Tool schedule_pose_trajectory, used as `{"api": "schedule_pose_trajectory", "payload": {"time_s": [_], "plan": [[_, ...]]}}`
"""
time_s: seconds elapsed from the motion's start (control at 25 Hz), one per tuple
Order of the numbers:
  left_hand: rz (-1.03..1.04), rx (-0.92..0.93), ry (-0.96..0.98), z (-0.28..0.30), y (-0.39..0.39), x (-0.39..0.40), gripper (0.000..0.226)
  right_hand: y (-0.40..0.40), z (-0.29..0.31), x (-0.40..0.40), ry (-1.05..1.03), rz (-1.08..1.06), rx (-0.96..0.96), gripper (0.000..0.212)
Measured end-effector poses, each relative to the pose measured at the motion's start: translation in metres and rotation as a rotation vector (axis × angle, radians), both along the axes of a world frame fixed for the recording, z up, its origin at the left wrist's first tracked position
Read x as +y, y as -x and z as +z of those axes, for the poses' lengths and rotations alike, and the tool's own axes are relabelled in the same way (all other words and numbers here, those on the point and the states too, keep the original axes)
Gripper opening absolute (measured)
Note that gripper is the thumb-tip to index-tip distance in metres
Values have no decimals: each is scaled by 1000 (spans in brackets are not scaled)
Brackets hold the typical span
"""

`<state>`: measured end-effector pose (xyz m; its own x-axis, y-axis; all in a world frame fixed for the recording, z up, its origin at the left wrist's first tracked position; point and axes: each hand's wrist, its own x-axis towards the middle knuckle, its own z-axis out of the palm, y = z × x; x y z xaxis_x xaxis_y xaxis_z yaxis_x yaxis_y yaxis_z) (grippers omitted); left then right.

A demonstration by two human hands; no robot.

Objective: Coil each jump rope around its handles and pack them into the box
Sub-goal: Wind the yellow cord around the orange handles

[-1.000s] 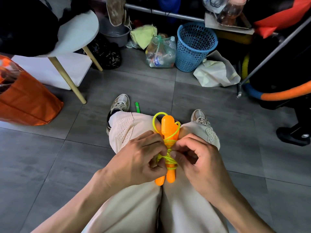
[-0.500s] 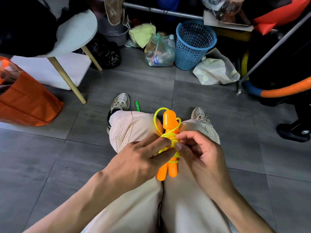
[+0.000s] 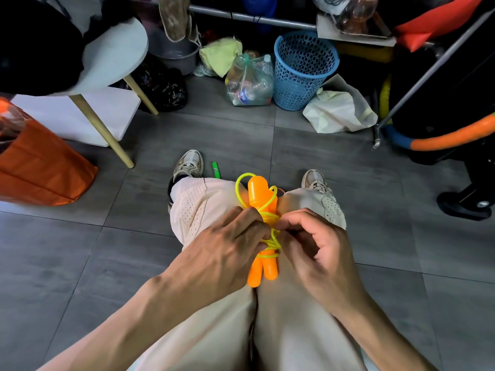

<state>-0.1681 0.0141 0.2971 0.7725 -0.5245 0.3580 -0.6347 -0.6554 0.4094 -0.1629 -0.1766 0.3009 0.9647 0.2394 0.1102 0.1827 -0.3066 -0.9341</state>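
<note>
- The fingers (image 3: 254,223) of the left hand (image 3: 227,245) curl shut around the two orange handles (image 3: 261,236), held side by side.
- The right hand (image 3: 318,245) pinches the yellow-green cord (image 3: 270,231) against the handles with thumb and forefinger.
- The cord is wound around the handles' middle, with a loose loop past their far ends.
- The jump rope sits above the knees of the beige trousers (image 3: 203,207).
- Beyond the handles, on the grey tiled floor (image 3: 80,263), stands a blue mesh basket (image 3: 302,70).
</note>
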Motion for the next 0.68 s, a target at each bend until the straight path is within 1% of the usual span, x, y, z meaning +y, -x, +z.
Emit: {"api": "schedule_pose_trajectory", "payload": {"time_s": [0.08, 0.16, 0.32, 0.48, 0.56, 0.68], "plan": [[34, 32, 30, -2, 2, 3, 21, -1, 4, -10, 41, 117, -37, 16], [87, 34, 67, -3, 4, 5, 22, -4, 4, -17, 71, 169, -39, 22], [132, 38, 116, -4, 9, 3, 23, -7, -2, -12, -38, 71, 90, 21], [97, 119, 162, -5, 8, 7, 16, -7, -1, -2, -99, 19, 156, 26], [46, 150, 124, -5, 6, 7, 14, -6, 1, 1, -95, 19, 168, 25], [1, 136, 76, -6, 5, 8, 15, -6, 2, 4, -118, 11, 164, 22]]}}
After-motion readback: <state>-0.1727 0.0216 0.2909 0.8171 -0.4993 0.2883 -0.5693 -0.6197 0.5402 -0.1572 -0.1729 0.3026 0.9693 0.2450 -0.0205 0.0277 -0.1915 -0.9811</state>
